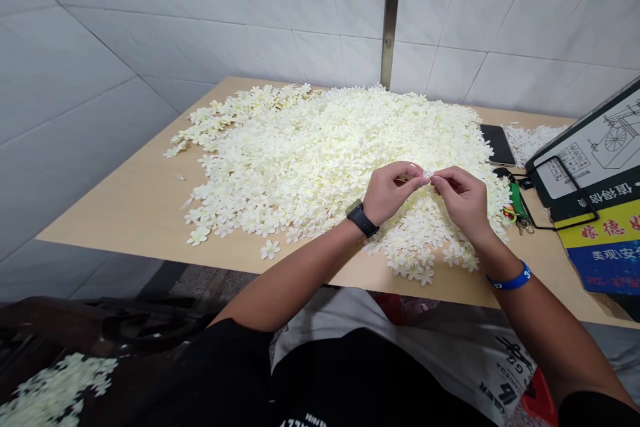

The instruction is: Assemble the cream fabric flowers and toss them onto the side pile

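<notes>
A big heap of small cream-white artificial flowers (pixel 325 147) covers the middle of a light wooden table (pixel 125 200). Above its near right part my two hands meet fingertip to fingertip. My left hand (pixel 390 192), with a black watch on the wrist, pinches one small white flower (pixel 427 177). My right hand (pixel 463 199), with a blue wristband, pinches the same flower from the other side. Both hands have their fingers curled closed around it.
A black phone (pixel 497 144) lies at the back right beside a smaller white pile (pixel 533 140). Keys with a green tag (pixel 515 203) and a printed board (pixel 590 173) lie at the right. More flowers (pixel 55 390) sit low at the left. Tiled walls stand behind the table.
</notes>
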Tool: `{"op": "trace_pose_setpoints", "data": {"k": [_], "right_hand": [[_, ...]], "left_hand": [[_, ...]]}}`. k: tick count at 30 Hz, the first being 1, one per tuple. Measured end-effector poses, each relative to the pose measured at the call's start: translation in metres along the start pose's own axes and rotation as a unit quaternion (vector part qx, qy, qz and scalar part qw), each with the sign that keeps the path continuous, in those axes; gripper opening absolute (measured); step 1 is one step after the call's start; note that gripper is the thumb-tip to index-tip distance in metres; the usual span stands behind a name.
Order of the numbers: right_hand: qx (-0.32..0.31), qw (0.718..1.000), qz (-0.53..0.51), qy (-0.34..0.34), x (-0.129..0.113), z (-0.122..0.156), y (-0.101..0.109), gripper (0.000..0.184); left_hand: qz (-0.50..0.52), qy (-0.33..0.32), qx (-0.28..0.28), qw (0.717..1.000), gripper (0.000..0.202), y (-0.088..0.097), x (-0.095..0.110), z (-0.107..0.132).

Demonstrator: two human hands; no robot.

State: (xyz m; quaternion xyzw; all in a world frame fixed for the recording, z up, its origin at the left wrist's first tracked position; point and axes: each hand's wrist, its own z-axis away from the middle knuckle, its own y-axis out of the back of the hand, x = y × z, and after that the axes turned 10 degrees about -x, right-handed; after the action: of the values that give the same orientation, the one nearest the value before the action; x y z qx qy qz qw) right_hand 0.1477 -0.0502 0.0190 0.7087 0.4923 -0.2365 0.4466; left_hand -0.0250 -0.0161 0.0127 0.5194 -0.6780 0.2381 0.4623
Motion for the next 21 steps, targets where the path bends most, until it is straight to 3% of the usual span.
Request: {"op": "trace_pose_setpoints", "data": {"k": [6,10,15,18,21], "right_hand": [[0.051,0.998,0.013,-0.041,0.004,-0.003,0.006,0.016],[0.062,0.995,0.077,-0.029,0.003,-0.005,0.010,0.023],[0.059,0.986,0.147,0.046,0.001,-0.006,0.007,0.011],[0.028,0.984,0.143,0.098,0.001,-0.004,0.004,0.010],[0.051,0.980,0.156,0.111,0.000,-0.002,0.003,0.011]], "left_hand": [[0.070,0.028,0.000,0.997,0.025,-0.002,-0.004,-0.001],[0.037,0.020,-0.007,0.999,0.026,-0.001,-0.005,-0.001],[-0.005,0.019,-0.004,1.000,0.030,0.001,0.001,0.000],[0.003,0.029,-0.037,0.999,0.029,0.002,0.005,0.001],[0.029,0.022,-0.068,0.997,0.035,0.001,0.003,0.002]]}}
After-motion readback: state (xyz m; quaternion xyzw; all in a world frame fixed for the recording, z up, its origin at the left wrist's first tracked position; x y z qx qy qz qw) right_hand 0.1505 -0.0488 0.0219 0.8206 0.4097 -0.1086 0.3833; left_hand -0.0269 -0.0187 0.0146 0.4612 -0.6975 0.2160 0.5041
